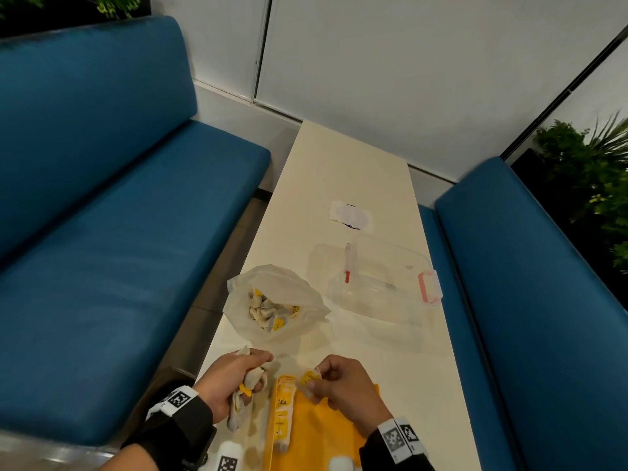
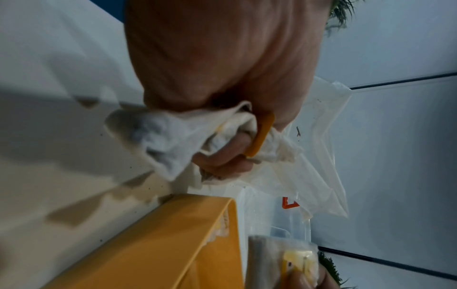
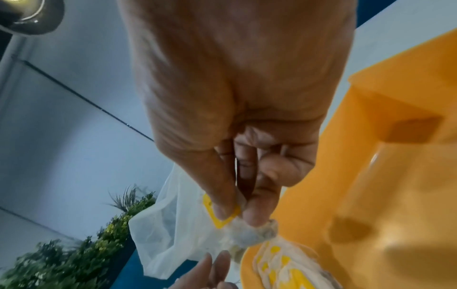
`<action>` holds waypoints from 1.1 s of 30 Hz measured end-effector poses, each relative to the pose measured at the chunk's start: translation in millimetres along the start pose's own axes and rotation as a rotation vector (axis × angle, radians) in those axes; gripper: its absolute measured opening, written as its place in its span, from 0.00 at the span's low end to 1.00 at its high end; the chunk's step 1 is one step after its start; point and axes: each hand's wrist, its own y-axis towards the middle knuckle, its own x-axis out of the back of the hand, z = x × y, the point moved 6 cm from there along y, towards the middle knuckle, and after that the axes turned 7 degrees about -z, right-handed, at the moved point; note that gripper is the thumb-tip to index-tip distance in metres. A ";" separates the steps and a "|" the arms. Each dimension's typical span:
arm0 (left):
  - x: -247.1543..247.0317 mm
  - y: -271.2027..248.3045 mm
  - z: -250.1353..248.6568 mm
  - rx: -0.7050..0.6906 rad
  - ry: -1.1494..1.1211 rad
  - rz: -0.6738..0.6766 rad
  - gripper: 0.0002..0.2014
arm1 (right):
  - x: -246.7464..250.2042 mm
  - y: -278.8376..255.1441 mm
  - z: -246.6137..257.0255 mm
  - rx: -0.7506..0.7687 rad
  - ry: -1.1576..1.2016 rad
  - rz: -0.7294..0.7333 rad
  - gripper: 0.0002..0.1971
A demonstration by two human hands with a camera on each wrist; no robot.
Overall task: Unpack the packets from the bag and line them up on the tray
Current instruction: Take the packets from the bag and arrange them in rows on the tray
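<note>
Cream narrow table (image 1: 343, 185) between blue benches | translucent plastic bag (image 1: 275, 300) of packets at frame centre | left hand (image 1: 231, 379) clutches several white-and-yellow paper packets (image 1: 243, 396) | right hand (image 1: 343, 385) pinches one small yellow-tagged packet (image 1: 311, 378) above yellow plastic tray (image 1: 316, 436), lower centre.

Only "EA" reads, in dark letters on a packet (image 1: 282, 402) lying on the tray (image 1: 326, 436); other print there is too blurred.
</note>
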 end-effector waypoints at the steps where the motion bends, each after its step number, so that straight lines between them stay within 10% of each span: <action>1: -1.0 -0.4 0.1 -0.005 0.027 0.009 0.13 | 0.6 -0.1 -1.6 -0.005 0.012 0.003 0.08; 18: -21.7 1.4 0.4 -0.270 0.536 0.102 0.13 | -44.1 -22.6 -42.4 -0.264 -0.295 0.360 0.12; 33: -21.6 4.8 2.8 -0.268 0.578 0.058 0.09 | -63.0 -10.5 -55.7 -0.270 -0.386 0.236 0.07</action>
